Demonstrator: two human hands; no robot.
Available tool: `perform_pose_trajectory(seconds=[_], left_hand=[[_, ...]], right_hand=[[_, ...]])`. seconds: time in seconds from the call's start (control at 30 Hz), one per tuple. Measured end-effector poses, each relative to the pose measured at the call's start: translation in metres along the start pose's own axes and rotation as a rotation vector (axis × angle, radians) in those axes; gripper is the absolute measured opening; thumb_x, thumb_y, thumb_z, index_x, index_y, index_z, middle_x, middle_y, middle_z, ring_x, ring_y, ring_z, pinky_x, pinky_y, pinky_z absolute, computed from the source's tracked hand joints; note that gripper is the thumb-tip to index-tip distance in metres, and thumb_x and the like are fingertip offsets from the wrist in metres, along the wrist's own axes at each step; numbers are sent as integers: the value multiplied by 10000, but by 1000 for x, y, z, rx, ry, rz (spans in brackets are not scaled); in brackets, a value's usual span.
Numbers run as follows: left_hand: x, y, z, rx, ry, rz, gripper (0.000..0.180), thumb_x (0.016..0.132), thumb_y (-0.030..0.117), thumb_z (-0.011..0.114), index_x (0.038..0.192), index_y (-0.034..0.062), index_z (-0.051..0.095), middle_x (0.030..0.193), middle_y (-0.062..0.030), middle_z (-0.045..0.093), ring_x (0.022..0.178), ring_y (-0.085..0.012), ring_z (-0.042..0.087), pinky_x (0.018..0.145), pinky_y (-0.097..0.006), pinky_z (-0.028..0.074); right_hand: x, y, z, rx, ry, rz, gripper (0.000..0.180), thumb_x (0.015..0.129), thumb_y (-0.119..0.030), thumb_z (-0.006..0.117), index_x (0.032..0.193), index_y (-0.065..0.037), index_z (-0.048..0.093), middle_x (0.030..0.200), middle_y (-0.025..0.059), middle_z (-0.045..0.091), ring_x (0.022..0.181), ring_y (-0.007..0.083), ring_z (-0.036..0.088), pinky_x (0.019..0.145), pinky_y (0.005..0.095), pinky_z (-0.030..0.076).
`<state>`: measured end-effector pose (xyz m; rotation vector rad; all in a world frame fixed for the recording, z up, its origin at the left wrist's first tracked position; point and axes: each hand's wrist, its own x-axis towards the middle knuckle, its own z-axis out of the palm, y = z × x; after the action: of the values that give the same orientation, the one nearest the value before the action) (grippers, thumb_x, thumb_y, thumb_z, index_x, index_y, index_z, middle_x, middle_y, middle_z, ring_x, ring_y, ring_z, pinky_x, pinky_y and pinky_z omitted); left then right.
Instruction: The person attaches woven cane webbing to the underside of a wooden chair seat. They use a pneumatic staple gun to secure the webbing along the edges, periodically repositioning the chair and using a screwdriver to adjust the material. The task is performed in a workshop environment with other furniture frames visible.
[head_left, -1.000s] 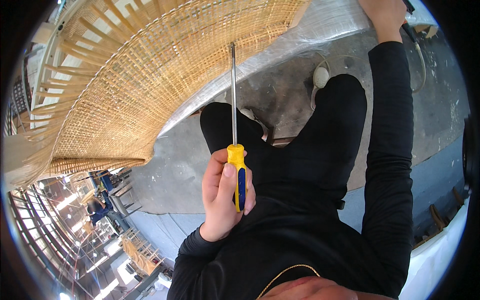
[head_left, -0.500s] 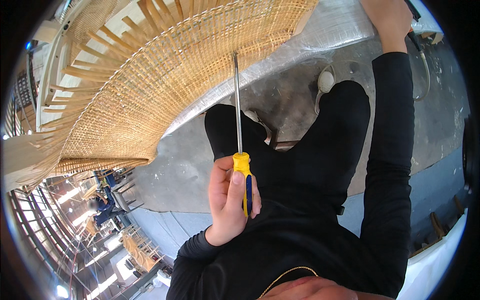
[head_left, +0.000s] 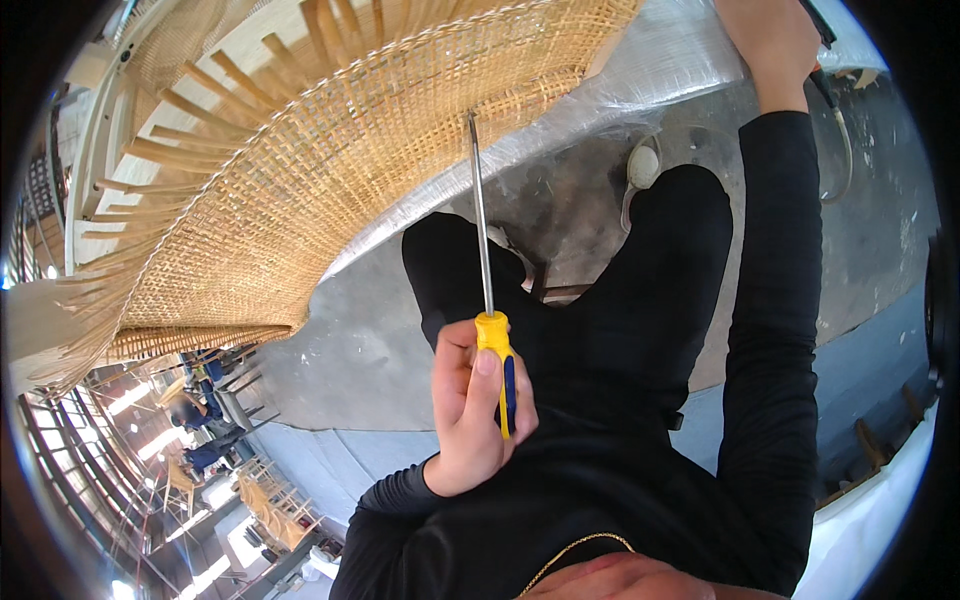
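Left grip: a screwdriver (head_left: 486,265) is gripped by the left hand (head_left: 470,410), thumb laid along its handle.
Right grip: the right hand (head_left: 770,45) is cut by the upper edge — its hold cannot be told.
Tip: seen against the woven cane sheet (head_left: 340,150), near its lower edge.
Open room: bare floor (head_left: 360,340) is seen between sheet corner and left leg (head_left: 440,265).
Look: yellow handle, blue inset — long silver shaft.
Count: one screwdriver, two hands.
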<state>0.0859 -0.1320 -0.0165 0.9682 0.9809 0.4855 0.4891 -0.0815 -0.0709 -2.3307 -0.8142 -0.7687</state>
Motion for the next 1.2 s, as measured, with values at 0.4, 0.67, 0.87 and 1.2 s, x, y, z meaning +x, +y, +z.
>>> perform_pose_trajectory(seconds=[0.4, 0.67, 0.87, 1.2], left_hand=[[26, -64, 2, 105, 21, 276, 257, 1120, 266, 437, 1286, 76, 385, 879, -84, 569, 514, -90, 491, 445, -229, 419], [11, -25, 17, -152, -90, 94, 302, 1130, 339, 388, 1271, 73, 400, 873, -99, 570, 469, -99, 477, 424, -231, 424], [86, -105, -31, 271, -62, 554, 264, 1112, 212, 458, 1301, 37, 402, 856, -85, 549, 526, -108, 501, 484, -233, 423], [128, -107, -83, 553, 101, 642, 345, 1029, 65, 602, 1337, -2, 461, 1009, -66, 568, 875, -115, 560, 795, -253, 478]], right_hand=[[-1, 2, 1, -3, -15, 6, 340, 891, -264, 709, 1216, -178, 757, 991, 187, 744, 919, 388, 698, 826, 477, 541], [-2, 4, 4, 11, 27, -28, 344, 894, -269, 707, 1224, -189, 759, 997, 186, 745, 915, 381, 700, 827, 471, 542], [1, 7, 3, 42, -1, -6, 337, 899, -249, 703, 1224, -178, 759, 1012, 176, 748, 928, 374, 699, 835, 465, 539], [2, 1, -4, 68, 19, -23, 338, 892, -229, 694, 1217, -157, 753, 999, 154, 746, 920, 375, 690, 826, 482, 537]])
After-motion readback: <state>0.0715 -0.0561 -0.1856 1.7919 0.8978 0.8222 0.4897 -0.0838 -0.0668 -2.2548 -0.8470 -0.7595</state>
